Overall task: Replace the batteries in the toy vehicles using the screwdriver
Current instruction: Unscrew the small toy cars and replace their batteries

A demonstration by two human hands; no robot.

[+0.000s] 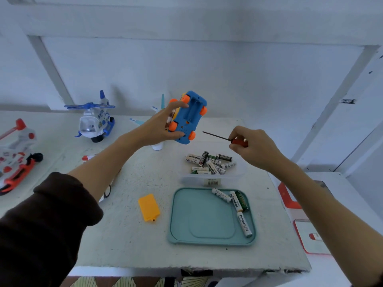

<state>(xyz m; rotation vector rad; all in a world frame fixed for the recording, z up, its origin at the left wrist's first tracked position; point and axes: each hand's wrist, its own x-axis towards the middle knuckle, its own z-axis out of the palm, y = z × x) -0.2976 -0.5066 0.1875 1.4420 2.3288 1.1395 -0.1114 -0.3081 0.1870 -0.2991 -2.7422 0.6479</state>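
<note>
My left hand (pixel 160 124) grips a blue toy car (pixel 189 117) with orange wheels, raised above the table, underside toward me and its battery bay open and empty. My right hand (pixel 252 147) holds a red-handled screwdriver (pixel 224 138), its dark shaft pointing left toward the car but apart from it. The orange battery cover (pixel 148 207) lies on the table with a small screw at its near corner. Several batteries (pixel 238 204) lie in the teal tray (pixel 192 220). A clear tub (pixel 209 180) behind the tray holds several more batteries (pixel 209 162).
A blue and white toy helicopter (pixel 95 121) stands at the back left. A red and white toy vehicle (pixel 16 156) sits at the far left edge. A white toy plane (pixel 158 145) is partly hidden behind the car. Red-edged items (pixel 308 235) lie right of the table.
</note>
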